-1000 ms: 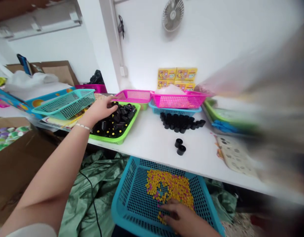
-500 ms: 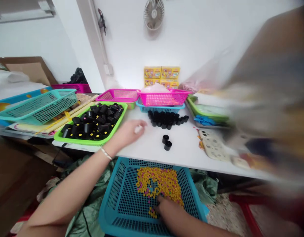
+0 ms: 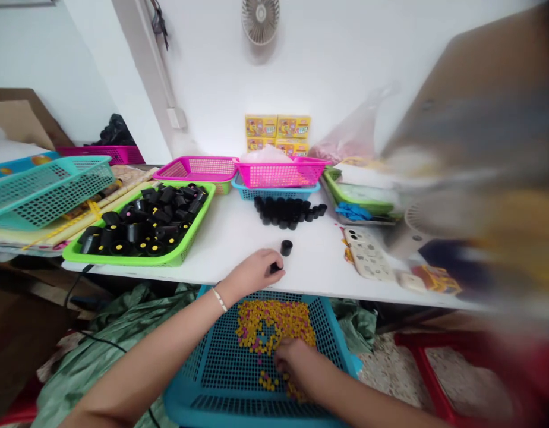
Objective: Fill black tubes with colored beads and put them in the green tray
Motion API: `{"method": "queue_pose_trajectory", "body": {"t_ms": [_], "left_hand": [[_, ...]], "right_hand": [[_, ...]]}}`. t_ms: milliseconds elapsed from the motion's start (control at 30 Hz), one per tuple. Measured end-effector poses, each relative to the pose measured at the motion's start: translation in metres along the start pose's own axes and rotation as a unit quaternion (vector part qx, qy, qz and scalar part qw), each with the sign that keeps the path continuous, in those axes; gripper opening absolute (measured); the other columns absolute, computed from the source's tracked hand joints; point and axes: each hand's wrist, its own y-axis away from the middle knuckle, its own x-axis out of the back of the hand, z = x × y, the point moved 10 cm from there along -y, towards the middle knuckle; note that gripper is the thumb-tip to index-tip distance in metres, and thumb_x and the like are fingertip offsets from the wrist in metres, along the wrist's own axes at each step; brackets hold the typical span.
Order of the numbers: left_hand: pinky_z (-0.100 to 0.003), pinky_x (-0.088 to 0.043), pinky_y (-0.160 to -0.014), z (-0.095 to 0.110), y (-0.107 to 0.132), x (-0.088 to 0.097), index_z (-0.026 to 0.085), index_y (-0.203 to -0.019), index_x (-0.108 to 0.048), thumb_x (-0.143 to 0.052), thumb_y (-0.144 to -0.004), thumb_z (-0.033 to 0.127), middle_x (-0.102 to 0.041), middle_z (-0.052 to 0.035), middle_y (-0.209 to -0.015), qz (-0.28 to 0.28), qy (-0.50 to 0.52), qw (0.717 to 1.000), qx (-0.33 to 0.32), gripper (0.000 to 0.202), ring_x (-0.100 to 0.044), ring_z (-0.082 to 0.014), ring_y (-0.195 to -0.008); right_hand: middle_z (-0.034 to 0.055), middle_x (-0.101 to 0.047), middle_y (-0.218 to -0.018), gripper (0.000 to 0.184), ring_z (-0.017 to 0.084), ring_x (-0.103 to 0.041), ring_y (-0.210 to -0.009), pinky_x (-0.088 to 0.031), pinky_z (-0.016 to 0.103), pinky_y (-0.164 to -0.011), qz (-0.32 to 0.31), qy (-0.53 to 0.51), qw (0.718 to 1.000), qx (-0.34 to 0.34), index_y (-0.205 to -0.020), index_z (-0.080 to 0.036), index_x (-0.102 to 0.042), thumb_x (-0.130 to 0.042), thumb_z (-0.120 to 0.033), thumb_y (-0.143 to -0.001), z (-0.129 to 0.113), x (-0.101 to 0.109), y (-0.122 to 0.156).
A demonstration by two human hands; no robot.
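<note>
My left hand [image 3: 254, 270] rests on the white table's front edge with its fingers closed on a small black cylinder [image 3: 276, 267]. A second black cylinder [image 3: 286, 247] stands upright just beyond it. My right hand [image 3: 296, 364] is down in the blue basket [image 3: 212, 380] below the table, fingertips pinching among the small yellow and pink pieces [image 3: 270, 324]; what it holds is too small to name. A green tray [image 3: 185, 241] full of black cylinders sits to the left. A row of black cylinders [image 3: 287, 211] stands further back.
Pink baskets [image 3: 281, 175] and a blue one line the back, before yellow boxes [image 3: 278, 132]. A teal basket [image 3: 47, 187] sits far left. A card with holes [image 3: 368, 254] lies at right. A large blurred shape covers the right side. Green sheeting [image 3: 118, 321] lies under the table.
My left hand came from the green tray across the table to the front edge and closed on a black cylinder. My right hand stayed among the pieces in the blue basket. The view shifted.
</note>
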Motion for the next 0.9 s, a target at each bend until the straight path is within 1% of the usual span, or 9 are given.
{"method": "queue_pose_trajectory", "body": {"t_ms": [67,200,267,333,400,533,700,833,900], "left_hand": [[-0.031,-0.046,-0.084,-0.01,0.011,0.006,0.022,-0.103,-0.054,-0.063,-0.081,0.027,-0.061,-0.0019,-0.101,-0.019,0.026,0.999,0.023,0.024,-0.058,-0.0157,-0.088],[-0.031,-0.047,-0.081,-0.031,0.028,0.013,0.025,-0.121,-0.044,-0.072,-0.073,0.03,-0.065,-0.0019,-0.098,0.0,0.086,0.994,0.066,0.056,-0.06,-0.0159,-0.085],[-0.031,-0.048,-0.078,-0.04,0.033,0.01,0.025,-0.13,-0.035,-0.074,-0.07,0.032,-0.066,-0.0015,-0.092,0.009,0.121,0.989,0.09,0.071,-0.061,-0.0159,-0.081],[-0.03,-0.048,-0.075,-0.045,0.035,0.006,0.026,-0.134,-0.029,-0.075,-0.069,0.033,-0.064,-0.0005,-0.087,0.005,0.144,0.984,0.103,0.079,-0.061,-0.0155,-0.078],[-0.029,-0.048,-0.074,-0.044,0.035,0.004,0.026,-0.134,-0.029,-0.075,-0.069,0.033,-0.063,0.0004,-0.084,-0.001,0.152,0.983,0.101,0.081,-0.06,-0.0152,-0.076],[-0.028,-0.047,-0.073,-0.044,0.033,0.006,0.026,-0.136,-0.027,-0.077,-0.067,0.03,-0.063,0.0009,-0.082,-0.005,0.163,0.982,0.098,0.085,-0.059,-0.0145,-0.075],[-0.026,-0.047,-0.069,-0.044,0.033,0.007,0.027,-0.137,-0.024,-0.078,-0.065,0.027,-0.064,0.0006,-0.083,-0.003,0.182,0.979,0.095,0.091,-0.059,-0.0141,-0.074],[-0.026,-0.047,-0.067,-0.046,0.034,0.007,0.026,-0.137,-0.025,-0.079,-0.064,0.029,-0.064,0.0007,-0.08,0.002,0.172,0.98,0.099,0.09,-0.059,-0.0143,-0.072],[-0.026,-0.047,-0.068,-0.046,0.034,0.008,0.026,-0.137,-0.026,-0.079,-0.065,0.031,-0.063,0.0012,-0.079,0.004,0.169,0.98,0.101,0.089,-0.06,-0.0144,-0.072]], "right_hand": [[0.0058,-0.07,-0.081,0.027,0.017,-0.065,-0.079,-0.047,0.024,-0.073,0.092,-0.034,0.994,0.048,-0.078,-0.016,-0.07,-0.049,0.001,-0.073,-0.018,0.04,0.004],[0.0017,-0.069,-0.08,0.022,0.015,-0.063,-0.075,-0.047,0.026,-0.073,0.253,-0.085,0.961,0.07,-0.083,-0.02,-0.067,-0.048,-0.008,-0.081,-0.044,0.124,0.012],[0.0009,-0.068,-0.083,0.017,0.015,-0.061,-0.075,-0.047,0.027,-0.073,0.31,-0.096,0.941,0.091,-0.086,-0.022,-0.066,-0.051,-0.015,-0.085,-0.055,0.154,0.008],[0.0016,-0.066,-0.086,0.013,0.014,-0.06,-0.075,-0.048,0.028,-0.072,0.345,-0.099,0.926,0.115,-0.088,-0.022,-0.066,-0.053,-0.02,-0.086,-0.062,0.171,-0.001],[0.0026,-0.063,-0.087,0.012,0.014,-0.059,-0.075,-0.049,0.028,-0.071,0.344,-0.115,0.923,0.129,-0.087,-0.021,-0.067,-0.055,-0.022,-0.085,-0.063,0.173,-0.016],[0.0042,-0.055,-0.094,0.016,0.013,-0.058,-0.074,-0.052,0.028,-0.066,0.296,-0.186,0.93,0.11,-0.087,-0.021,-0.07,-0.058,-0.031,-0.084,-0.051,0.163,-0.039],[0.005,-0.056,-0.099,0.019,0.015,-0.058,-0.08,-0.052,0.031,-0.07,0.268,-0.22,0.935,0.072,-0.085,-0.022,-0.072,-0.062,-0.038,-0.081,-0.039,0.159,-0.042],[0.0036,-0.058,-0.093,0.02,0.011,-0.056,-0.066,-0.049,0.029,-0.062,0.233,-0.281,0.93,0.042,-0.081,-0.021,-0.072,-0.064,-0.039,-0.079,-0.036,0.154,-0.045],[0.0005,-0.058,-0.082,0.02,0.008,-0.052,-0.055,-0.044,0.026,-0.053,0.207,-0.346,0.915,0.025,-0.091,-0.022,-0.07,-0.065,-0.038,-0.078,-0.035,0.147,-0.048]]}}
